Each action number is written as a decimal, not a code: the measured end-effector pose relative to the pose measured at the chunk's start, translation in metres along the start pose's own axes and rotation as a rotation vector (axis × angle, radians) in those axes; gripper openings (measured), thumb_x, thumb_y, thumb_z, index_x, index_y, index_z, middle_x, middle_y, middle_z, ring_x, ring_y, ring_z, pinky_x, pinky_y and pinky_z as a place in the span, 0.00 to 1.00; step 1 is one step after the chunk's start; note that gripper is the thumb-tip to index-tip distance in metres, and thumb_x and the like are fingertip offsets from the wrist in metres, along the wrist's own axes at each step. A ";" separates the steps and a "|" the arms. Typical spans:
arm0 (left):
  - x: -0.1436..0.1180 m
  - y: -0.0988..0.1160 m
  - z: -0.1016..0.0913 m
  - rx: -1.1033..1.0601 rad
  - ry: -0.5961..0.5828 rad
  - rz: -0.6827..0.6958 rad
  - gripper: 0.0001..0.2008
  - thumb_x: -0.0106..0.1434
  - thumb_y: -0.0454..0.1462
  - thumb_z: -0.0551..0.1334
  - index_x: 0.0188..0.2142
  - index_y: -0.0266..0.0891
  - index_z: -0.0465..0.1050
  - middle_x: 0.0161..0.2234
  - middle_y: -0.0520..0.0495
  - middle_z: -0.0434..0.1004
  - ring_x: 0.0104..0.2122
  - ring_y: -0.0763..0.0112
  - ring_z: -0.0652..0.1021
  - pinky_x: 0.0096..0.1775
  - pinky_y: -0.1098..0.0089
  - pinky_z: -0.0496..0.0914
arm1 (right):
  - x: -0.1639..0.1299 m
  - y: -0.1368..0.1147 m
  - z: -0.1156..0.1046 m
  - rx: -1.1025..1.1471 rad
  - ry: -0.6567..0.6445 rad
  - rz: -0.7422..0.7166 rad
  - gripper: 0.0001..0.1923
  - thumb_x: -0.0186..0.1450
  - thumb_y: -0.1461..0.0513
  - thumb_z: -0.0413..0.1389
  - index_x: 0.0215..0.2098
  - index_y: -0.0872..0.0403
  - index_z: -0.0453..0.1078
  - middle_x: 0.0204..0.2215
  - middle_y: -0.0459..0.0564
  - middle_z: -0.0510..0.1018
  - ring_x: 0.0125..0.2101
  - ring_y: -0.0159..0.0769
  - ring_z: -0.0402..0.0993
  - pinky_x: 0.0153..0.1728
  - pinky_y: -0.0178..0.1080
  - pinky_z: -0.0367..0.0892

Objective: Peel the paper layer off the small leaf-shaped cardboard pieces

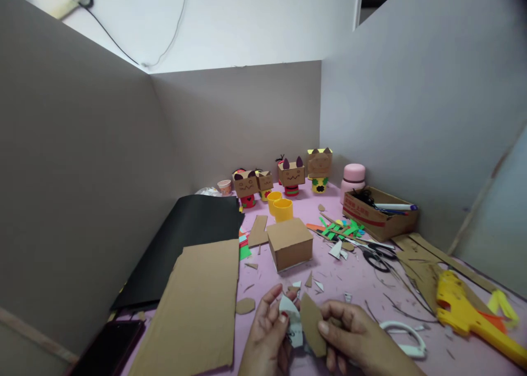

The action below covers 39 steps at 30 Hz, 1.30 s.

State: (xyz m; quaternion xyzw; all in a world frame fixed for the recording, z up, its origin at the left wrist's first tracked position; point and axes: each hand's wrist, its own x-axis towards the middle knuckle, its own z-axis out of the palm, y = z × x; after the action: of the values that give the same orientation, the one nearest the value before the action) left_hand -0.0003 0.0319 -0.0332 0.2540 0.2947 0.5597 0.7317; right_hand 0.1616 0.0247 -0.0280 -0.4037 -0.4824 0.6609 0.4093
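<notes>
I see my left hand pinching a white scrap between thumb and fingertips, low over the pink table. My right hand grips a leaf-shaped cardboard piece, thumb pressed on its face; the two pieces touch edge to edge. Just beyond them sits a cardboard box (closed, plain). A large cardboard sheet lies to the left, scissors and a yellow glue gun to the right.
</notes>
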 end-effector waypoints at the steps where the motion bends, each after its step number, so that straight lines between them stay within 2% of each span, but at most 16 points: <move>1: -0.001 0.000 0.000 0.000 -0.002 -0.008 0.22 0.51 0.31 0.70 0.45 0.43 0.70 0.45 0.43 0.79 0.40 0.63 0.79 0.39 0.69 0.70 | -0.001 0.002 0.001 -0.007 -0.002 0.004 0.27 0.49 0.42 0.61 0.28 0.56 0.65 0.15 0.41 0.71 0.12 0.23 0.64 0.14 0.26 0.55; 7: -0.009 -0.001 0.005 -0.088 -0.014 -0.102 0.19 0.51 0.31 0.70 0.43 0.44 0.75 0.48 0.46 0.78 0.45 0.65 0.77 0.45 0.69 0.68 | -0.004 0.009 0.010 -0.102 0.076 -0.056 0.24 0.52 0.44 0.61 0.25 0.54 0.61 0.16 0.38 0.67 0.13 0.22 0.61 0.15 0.27 0.55; 11: -0.013 0.000 0.009 -0.122 -0.047 -0.166 0.15 0.53 0.36 0.69 0.43 0.45 0.77 0.49 0.44 0.78 0.48 0.61 0.75 0.47 0.67 0.68 | -0.003 0.011 0.012 -0.071 0.089 -0.078 0.23 0.53 0.44 0.60 0.25 0.53 0.59 0.15 0.37 0.65 0.13 0.21 0.58 0.14 0.26 0.52; 13: -0.012 0.000 0.010 -0.113 -0.063 -0.154 0.16 0.52 0.37 0.70 0.42 0.44 0.78 0.49 0.44 0.78 0.49 0.60 0.75 0.49 0.66 0.67 | -0.003 0.011 0.012 -0.070 0.093 -0.076 0.24 0.54 0.44 0.60 0.25 0.53 0.59 0.15 0.36 0.65 0.13 0.21 0.58 0.13 0.26 0.52; 17: -0.008 -0.004 0.008 -0.061 -0.129 -0.081 0.19 0.47 0.31 0.72 0.40 0.44 0.79 0.46 0.44 0.80 0.47 0.62 0.76 0.49 0.67 0.67 | -0.002 0.012 0.013 -0.056 0.081 -0.074 0.24 0.54 0.43 0.59 0.25 0.53 0.58 0.15 0.36 0.65 0.13 0.21 0.59 0.14 0.26 0.55; 21: -0.006 -0.006 0.004 -0.053 -0.141 -0.102 0.19 0.48 0.32 0.72 0.41 0.45 0.78 0.48 0.44 0.79 0.43 0.63 0.78 0.46 0.65 0.69 | -0.001 0.013 0.012 -0.046 0.072 -0.106 0.24 0.54 0.43 0.60 0.25 0.53 0.59 0.15 0.35 0.64 0.13 0.20 0.59 0.14 0.26 0.56; 24: -0.005 -0.006 0.004 -0.043 -0.156 -0.096 0.19 0.48 0.33 0.72 0.41 0.44 0.78 0.47 0.42 0.80 0.45 0.61 0.78 0.50 0.63 0.67 | 0.000 0.016 0.011 -0.043 0.061 -0.111 0.24 0.54 0.44 0.60 0.26 0.54 0.59 0.17 0.36 0.64 0.13 0.21 0.58 0.14 0.26 0.56; 28: -0.007 -0.005 0.006 -0.053 -0.187 -0.097 0.18 0.48 0.34 0.72 0.41 0.44 0.77 0.46 0.41 0.80 0.49 0.60 0.76 0.52 0.62 0.64 | 0.001 0.018 0.009 -0.056 0.081 -0.149 0.23 0.54 0.44 0.59 0.25 0.54 0.60 0.21 0.42 0.68 0.18 0.25 0.63 0.17 0.29 0.56; 30: -0.008 -0.006 0.007 -0.068 -0.196 -0.099 0.17 0.50 0.35 0.71 0.41 0.44 0.77 0.46 0.42 0.80 0.48 0.60 0.76 0.50 0.63 0.65 | 0.001 0.017 0.009 -0.087 0.092 -0.176 0.23 0.56 0.44 0.58 0.26 0.54 0.61 0.22 0.43 0.69 0.20 0.27 0.64 0.20 0.30 0.56; 33: -0.009 -0.006 0.006 -0.071 -0.205 -0.110 0.15 0.51 0.35 0.70 0.40 0.45 0.76 0.46 0.44 0.80 0.42 0.63 0.79 0.45 0.65 0.67 | 0.001 0.014 0.009 -0.139 0.033 -0.188 0.22 0.58 0.44 0.56 0.28 0.55 0.63 0.21 0.43 0.69 0.21 0.27 0.63 0.21 0.31 0.57; 35: -0.009 -0.005 0.006 -0.046 -0.214 -0.122 0.15 0.52 0.35 0.70 0.41 0.46 0.76 0.46 0.44 0.80 0.40 0.65 0.79 0.41 0.67 0.68 | 0.002 0.014 0.009 -0.067 -0.027 -0.148 0.23 0.58 0.44 0.56 0.28 0.56 0.64 0.20 0.43 0.70 0.19 0.26 0.63 0.20 0.30 0.57; 39: -0.006 0.002 0.007 0.042 -0.268 -0.109 0.22 0.48 0.35 0.72 0.44 0.46 0.75 0.46 0.43 0.80 0.40 0.66 0.79 0.40 0.69 0.68 | 0.005 0.016 0.009 0.291 -0.136 0.042 0.23 0.52 0.46 0.63 0.29 0.57 0.66 0.19 0.43 0.72 0.16 0.22 0.63 0.18 0.27 0.56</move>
State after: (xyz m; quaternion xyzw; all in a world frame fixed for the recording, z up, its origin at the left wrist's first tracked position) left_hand 0.0025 0.0259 -0.0261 0.3256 0.2192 0.4740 0.7882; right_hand 0.1495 0.0232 -0.0420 -0.3045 -0.3994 0.7582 0.4158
